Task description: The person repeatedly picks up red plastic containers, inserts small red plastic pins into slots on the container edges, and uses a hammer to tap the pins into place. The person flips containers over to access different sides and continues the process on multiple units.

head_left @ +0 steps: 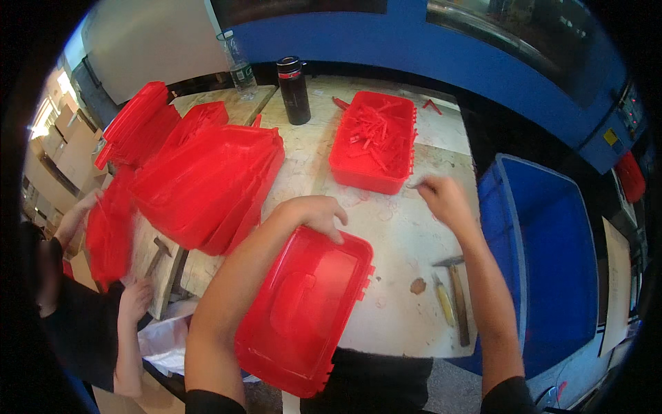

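Observation:
A shallow red plastic tray (303, 303) with hinge tabs along its right side is tilted at the table's near edge. My left hand (322, 215) grips its far rim, fingers curled over the edge. My right hand (441, 196) is raised over the table to the right, its fingers pinched together. Something small and greyish shows at the fingertips, too small to name. Just beyond that hand stands a red plastic box (365, 181) holding a heap of red plastic strips (376, 131).
A hammer (460, 303) and a yellow-handled tool (443, 300) lie at the right. Beside the table is a blue bin (558, 255). Stacked red trays (207, 186), a black flask (294, 93) and a bottle (240, 69) stand farther back. A co-worker's hand (136, 298) is at left.

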{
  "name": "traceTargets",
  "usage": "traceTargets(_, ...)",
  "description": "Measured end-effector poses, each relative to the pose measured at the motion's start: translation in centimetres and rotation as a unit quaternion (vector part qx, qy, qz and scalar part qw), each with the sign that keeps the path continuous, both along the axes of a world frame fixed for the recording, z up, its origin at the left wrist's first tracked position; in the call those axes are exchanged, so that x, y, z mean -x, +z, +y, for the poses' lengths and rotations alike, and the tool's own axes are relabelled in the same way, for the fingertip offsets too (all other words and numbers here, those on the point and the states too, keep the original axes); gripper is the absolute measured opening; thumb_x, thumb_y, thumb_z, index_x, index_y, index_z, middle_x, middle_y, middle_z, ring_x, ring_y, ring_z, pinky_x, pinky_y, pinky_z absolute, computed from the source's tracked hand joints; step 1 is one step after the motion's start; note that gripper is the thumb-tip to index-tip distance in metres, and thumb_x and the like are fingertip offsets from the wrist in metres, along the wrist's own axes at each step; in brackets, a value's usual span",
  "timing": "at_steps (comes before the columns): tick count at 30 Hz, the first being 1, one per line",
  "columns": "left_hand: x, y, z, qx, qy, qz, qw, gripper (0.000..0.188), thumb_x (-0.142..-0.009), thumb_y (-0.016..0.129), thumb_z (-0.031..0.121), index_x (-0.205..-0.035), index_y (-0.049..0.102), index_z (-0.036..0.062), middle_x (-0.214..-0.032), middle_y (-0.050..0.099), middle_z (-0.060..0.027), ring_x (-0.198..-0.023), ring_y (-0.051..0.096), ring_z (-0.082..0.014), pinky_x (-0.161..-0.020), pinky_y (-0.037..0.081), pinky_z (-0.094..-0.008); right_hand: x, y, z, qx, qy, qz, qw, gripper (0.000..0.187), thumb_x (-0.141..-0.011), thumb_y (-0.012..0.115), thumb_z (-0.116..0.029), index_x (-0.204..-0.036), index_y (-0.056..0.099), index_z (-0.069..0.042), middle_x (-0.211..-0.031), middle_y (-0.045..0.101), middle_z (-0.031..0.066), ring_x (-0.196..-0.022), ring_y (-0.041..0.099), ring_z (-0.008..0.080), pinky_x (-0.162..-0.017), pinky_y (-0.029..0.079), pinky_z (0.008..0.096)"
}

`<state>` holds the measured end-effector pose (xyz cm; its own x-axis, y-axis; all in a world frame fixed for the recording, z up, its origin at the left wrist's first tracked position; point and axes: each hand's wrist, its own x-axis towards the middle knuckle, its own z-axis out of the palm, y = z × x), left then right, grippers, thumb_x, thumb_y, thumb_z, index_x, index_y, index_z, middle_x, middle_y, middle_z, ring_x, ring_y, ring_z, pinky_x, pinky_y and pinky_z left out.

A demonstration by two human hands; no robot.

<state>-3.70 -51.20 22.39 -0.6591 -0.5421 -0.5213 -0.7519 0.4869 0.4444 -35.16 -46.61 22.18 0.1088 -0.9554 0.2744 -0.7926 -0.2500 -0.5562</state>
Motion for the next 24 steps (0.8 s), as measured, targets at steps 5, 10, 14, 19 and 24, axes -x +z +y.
traceTargets(5, -1.5, 0.7, -4.2, -0.106, 0.164, 0.152, 0.969, 0.053, -0.086, 0.074, 0.034, -0.128, 0.063, 0.0031, -0.101, 0.073, -0.0116, -0.095, 0.069, -0.0186, -0.087, 0.052, -0.0312, -7.8, -3.7, -16.4, -0.030, -0.028, 0.215, 0.976, 0.019, -0.085, 0.059, -0.016, -0.093, 0.074, -0.007, -0.095, 0.072, 0.0203, -0.093, 0.070, 0.0370, -0.080, 0.056, 0.0490)
traceTargets(10, -2.6, 2.1, -0.3, 0.023, 0.372, 0.473, 0.798, 0.022, -0.097, 0.061, 0.014, -0.112, 0.069, 0.0009, -0.081, 0.066, -0.0035, -0.072, 0.059, -0.0085, -0.068, 0.047, -0.0228, -9.0, -6.4, -19.6, -0.124, -0.039, 0.242, 0.962, 0.020, -0.085, 0.063, -0.018, -0.096, 0.073, -0.005, -0.102, 0.072, 0.0208, -0.100, 0.070, 0.0353, -0.084, 0.056, 0.0458)
traceTargets(14, -3.5, 4.1, 6.2, 0.008, 0.425, 0.512, 0.746, 0.019, -0.097, 0.060, 0.009, -0.111, 0.069, 0.0007, -0.077, 0.062, -0.0007, -0.064, 0.052, -0.0047, -0.059, 0.043, -0.0194, -7.3, -0.9, -15.5, -0.037, -0.012, -0.139, 0.990, 0.024, -0.088, 0.067, -0.025, -0.094, 0.069, -0.003, -0.087, 0.070, 0.0115, -0.077, 0.067, 0.0224, -0.067, 0.051, 0.0386)
traceTargets(19, -1.2, 4.9, 10.2, 0.050, 0.337, 0.523, 0.781, 0.026, -0.098, 0.058, 0.007, -0.124, 0.062, 0.0022, -0.083, 0.064, -0.0024, -0.067, 0.057, -0.0058, -0.059, 0.046, -0.0201, -7.7, 5.3, -1.4, -0.137, 0.098, -0.514, 0.841, 0.018, -0.097, 0.064, -0.022, -0.089, 0.060, -0.007, -0.067, 0.053, -0.0030, -0.056, 0.046, 0.0048, -0.050, 0.035, 0.0210)
traceTargets(24, 1.9, 3.5, 16.5, -0.223, 0.329, 0.526, 0.752, 0.026, -0.103, 0.054, 0.019, -0.122, 0.061, 0.0025, -0.085, 0.068, -0.0049, -0.061, 0.060, -0.0076, -0.054, 0.046, -0.0209, -10.5, 3.8, 10.2, -0.198, 0.063, -0.582, 0.786, 0.013, -0.094, 0.068, -0.016, -0.096, 0.063, -0.004, -0.073, 0.063, 0.0015, -0.055, 0.053, 0.0055, -0.049, 0.038, 0.0200)
